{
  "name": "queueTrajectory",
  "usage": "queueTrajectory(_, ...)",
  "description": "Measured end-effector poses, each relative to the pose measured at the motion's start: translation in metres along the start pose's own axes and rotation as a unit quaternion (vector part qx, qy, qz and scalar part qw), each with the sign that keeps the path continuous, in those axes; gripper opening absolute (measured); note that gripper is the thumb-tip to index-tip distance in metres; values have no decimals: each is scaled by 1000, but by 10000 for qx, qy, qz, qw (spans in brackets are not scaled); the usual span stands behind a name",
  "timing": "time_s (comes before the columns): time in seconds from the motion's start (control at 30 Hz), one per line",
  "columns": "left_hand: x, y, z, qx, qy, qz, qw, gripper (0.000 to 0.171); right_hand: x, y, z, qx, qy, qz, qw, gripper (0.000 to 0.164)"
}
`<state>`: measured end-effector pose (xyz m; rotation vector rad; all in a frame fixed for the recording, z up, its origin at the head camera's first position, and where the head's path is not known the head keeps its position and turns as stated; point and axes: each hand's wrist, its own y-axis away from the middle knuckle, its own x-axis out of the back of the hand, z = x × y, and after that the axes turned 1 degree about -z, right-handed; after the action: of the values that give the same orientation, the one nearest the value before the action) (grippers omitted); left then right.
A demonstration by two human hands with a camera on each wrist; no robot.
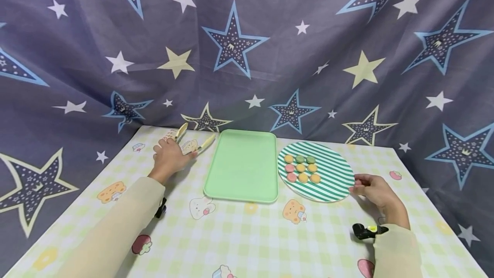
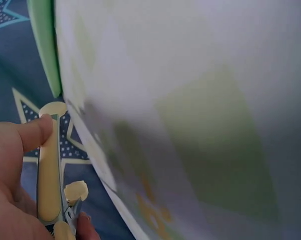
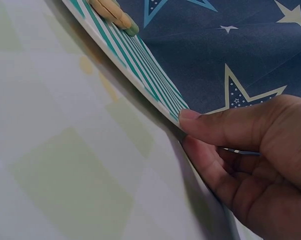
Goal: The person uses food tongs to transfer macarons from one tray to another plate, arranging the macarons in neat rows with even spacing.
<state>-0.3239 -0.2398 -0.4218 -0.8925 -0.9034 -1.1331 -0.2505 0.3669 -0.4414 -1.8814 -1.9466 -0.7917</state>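
Note:
My left hand (image 1: pixel 170 158) holds a pair of tongs (image 1: pixel 207 142) with cream-coloured tips near the back left of the table. In the left wrist view, the thumb lies along one cream arm of the tongs (image 2: pixel 49 175), and the two tips stand apart. On the right, my right hand (image 1: pixel 380 194) pinches the rim of a round plate (image 1: pixel 335 170) with green and white stripes. Its thumb tip meets the plate's edge (image 3: pixel 155 95) in the right wrist view, with fingers below. Several small macarons (image 1: pixel 300 168), yellow, pink and green, sit in rows on the plate's left half.
Between the hands lies a light green rectangular tray (image 1: pixel 243 166), just left of the plate. A checked tablecloth (image 1: pixel 239 239) with cartoon prints covers the table. Behind it hangs a dark curtain (image 1: pixel 254 89) patterned with stars.

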Motion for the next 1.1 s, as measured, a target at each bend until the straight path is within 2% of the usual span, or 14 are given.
queueTrajectory(0.3, -8, -2, 16, 684, 83, -780, 9946, 105, -1, 1, 1, 36, -58, -5, 10000, 67)
queueTrajectory(0.63, -8, 2, 28, 1115, 418, -1038, 9874, 103, 0, 1, -3, -5, -67, -61, 10000, 67)
queueTrajectory(1.1, -9, 0, 23, 897, 284, -1243, 9878, 111, 1, 1, -2, -38, -140, -106, 9998, 67)
